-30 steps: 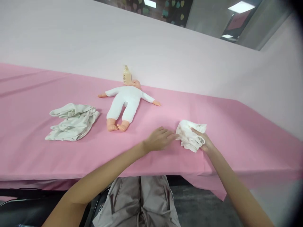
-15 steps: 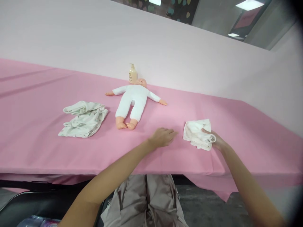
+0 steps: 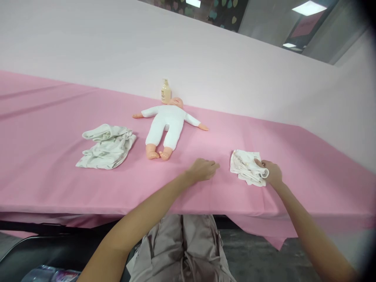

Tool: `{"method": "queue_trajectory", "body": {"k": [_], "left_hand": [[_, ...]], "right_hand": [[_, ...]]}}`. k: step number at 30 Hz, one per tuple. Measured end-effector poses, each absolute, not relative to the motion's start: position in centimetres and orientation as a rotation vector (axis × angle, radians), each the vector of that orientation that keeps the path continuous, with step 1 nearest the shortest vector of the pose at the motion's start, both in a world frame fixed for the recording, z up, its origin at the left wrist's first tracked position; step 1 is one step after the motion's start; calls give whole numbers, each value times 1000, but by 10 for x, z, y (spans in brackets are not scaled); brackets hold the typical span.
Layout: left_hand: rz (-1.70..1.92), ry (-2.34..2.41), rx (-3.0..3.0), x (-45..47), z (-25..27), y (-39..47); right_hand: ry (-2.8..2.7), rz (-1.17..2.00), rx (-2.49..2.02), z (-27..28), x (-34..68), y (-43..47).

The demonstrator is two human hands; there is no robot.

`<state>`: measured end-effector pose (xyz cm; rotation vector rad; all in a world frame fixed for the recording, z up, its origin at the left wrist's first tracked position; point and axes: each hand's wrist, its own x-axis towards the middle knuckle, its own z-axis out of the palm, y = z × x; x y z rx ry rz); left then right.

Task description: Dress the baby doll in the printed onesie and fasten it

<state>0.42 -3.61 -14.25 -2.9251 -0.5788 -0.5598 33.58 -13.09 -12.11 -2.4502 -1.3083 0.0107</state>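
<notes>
My right hand [image 3: 272, 172] grips the near right edge of a small folded white cloth [image 3: 245, 164], with the thumb on top and some fingers hidden. A faint print marks the cloth, and a rolled fold shows by the thumb. To the left of it, my left hand [image 3: 203, 169] rests palm down on the pink table cover [image 3: 188, 196], fingers loosely stretched toward the cloth and holding nothing. Beyond my left hand, a baby doll [image 3: 168, 123] in a white body suit lies on its back, arms spread.
A pile of folded white printed cloth [image 3: 107, 149] lies left of the doll. A pump bottle [image 3: 166, 93] stands behind the doll's head against the white wall [image 3: 117, 51]. Below the table's front edge, a black chair [image 3: 58, 250] holds a clear plastic package [image 3: 49, 273].
My right hand has turned slightly and the cloth has shifted a little right, its folds lying differently. My left hand stays nearly in place.
</notes>
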Motion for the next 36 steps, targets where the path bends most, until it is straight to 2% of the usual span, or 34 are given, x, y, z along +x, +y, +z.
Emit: {"method": "queue_trajectory", "body": {"k": [4, 7, 10, 14, 18, 21, 22, 24, 26, 29, 32, 36], "left_hand": [[-548, -605, -2930, 4, -140, -36], [-549, -614, -2944, 4, -138, -36], [-560, -626, -2959, 4, -137, -36], [-599, -646, -2972, 4, -139, -37], [-733, -727, -2949, 3, -132, -34], [-1032, -747, -2883, -1, -100, -25], [-1282, -719, -2825, -4, -83, -22], [-1762, -598, -2660, -12, -42, -16], [-2014, -586, -2581, -21, -1, -12], [-2216, -371, -2632, -36, 43, -6], [-2383, -280, -2477, -51, 56, 3], [-2204, -554, -2326, -69, 49, 19]], "right_hand": [[-1309, -156, -2300, -95, 316, -138], [-1688, 172, -2094, -92, 289, -152], [-1859, 263, -2004, -105, 274, -164], [-1488, 270, -2056, -113, 292, -163], [-1128, -45, -1752, -76, 306, -134], [-1072, -373, -1502, -18, 277, -101], [-1127, -480, -1315, 4, 259, -91], [-1267, -484, -1070, 43, 212, -72], [-1385, -394, -888, 72, 160, -59], [-1500, -247, -680, 90, 95, -44], [-1480, -174, -617, 88, 58, -27], [-1384, -47, -686, 67, 44, 1]]}}
